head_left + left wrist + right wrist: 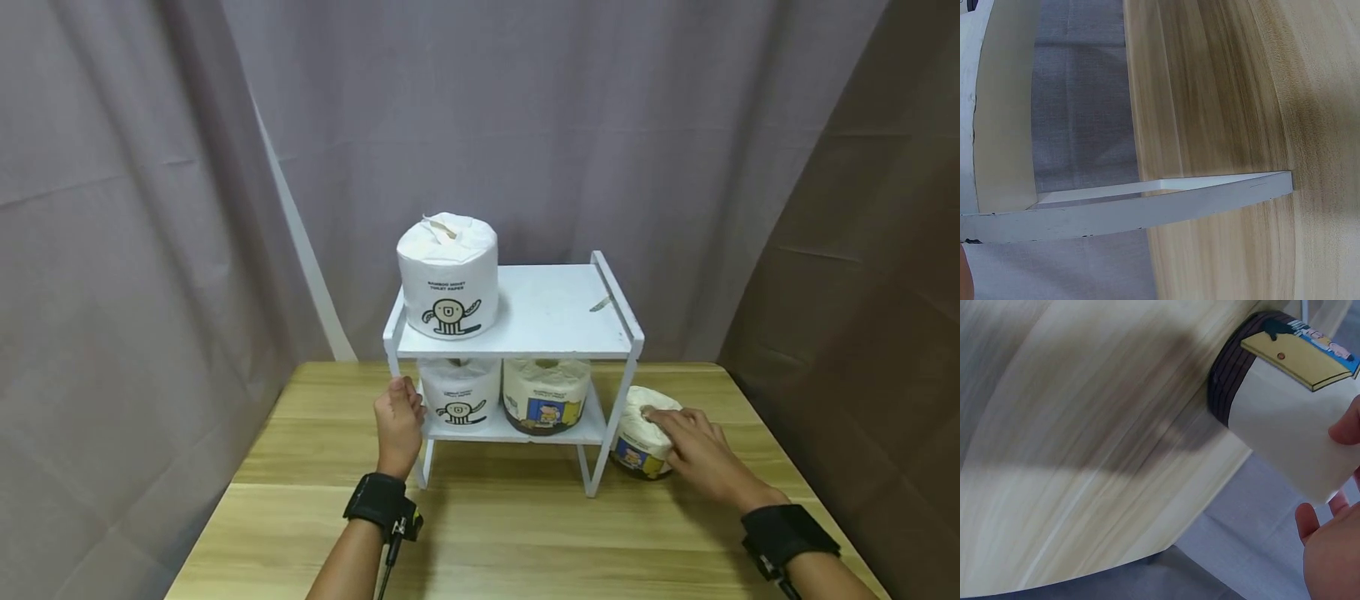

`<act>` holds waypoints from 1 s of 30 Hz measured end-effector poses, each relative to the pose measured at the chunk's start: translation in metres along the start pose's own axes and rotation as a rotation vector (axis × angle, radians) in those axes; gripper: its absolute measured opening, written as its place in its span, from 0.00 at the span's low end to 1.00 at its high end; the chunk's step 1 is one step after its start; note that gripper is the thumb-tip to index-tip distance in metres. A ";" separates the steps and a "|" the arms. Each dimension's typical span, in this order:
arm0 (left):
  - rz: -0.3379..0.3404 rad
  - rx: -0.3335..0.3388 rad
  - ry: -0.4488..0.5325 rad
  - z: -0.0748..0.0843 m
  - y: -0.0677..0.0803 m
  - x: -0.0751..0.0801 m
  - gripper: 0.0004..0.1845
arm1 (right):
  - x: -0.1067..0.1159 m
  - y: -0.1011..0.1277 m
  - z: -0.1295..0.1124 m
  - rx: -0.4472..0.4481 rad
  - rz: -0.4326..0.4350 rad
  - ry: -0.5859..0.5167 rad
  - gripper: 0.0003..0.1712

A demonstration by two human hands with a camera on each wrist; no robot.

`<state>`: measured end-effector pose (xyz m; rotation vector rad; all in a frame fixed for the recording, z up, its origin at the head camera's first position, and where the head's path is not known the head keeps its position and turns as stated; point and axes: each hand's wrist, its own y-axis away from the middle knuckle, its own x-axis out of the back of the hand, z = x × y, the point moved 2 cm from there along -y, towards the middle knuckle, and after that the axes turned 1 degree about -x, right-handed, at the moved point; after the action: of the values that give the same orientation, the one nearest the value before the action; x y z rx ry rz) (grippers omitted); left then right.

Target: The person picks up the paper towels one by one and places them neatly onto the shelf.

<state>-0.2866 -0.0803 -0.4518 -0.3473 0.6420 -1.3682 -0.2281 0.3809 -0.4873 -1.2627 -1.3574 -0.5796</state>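
Observation:
A white two-tier rack [555,321] stands on a wooden table [510,533]. My left hand [397,419] grips the rack's front left leg; the left wrist view shows only a white rack bar [1147,209] over the table. To the right of the rack, a cream toilet roll [634,443] with a blue and yellow label stands on the table. My right hand [678,429] holds it from the right, fingers over its top. In the right wrist view the roll [1279,425] lies between a fingertip and the thumb of the right hand [1329,544].
A white wrapped roll [448,275] stands on the left of the top shelf. The lower shelf holds a white roll [459,398] and a cream labelled roll [545,402]. Grey curtains hang behind and on both sides. The table's right edge lies close to my right hand.

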 end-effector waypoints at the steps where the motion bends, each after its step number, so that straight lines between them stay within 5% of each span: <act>1: 0.002 0.003 0.001 -0.001 0.001 0.000 0.44 | 0.001 0.000 0.001 0.008 -0.002 0.005 0.36; 16: -0.009 -0.013 0.040 -0.005 0.000 0.001 0.43 | 0.008 -0.007 0.006 0.056 -0.084 0.124 0.28; 30: -0.012 -0.021 0.025 -0.004 0.000 0.000 0.42 | 0.012 -0.002 -0.006 0.030 -0.053 0.150 0.26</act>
<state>-0.2887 -0.0801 -0.4549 -0.3524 0.6765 -1.3801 -0.2253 0.3789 -0.4737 -1.1391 -1.2730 -0.6746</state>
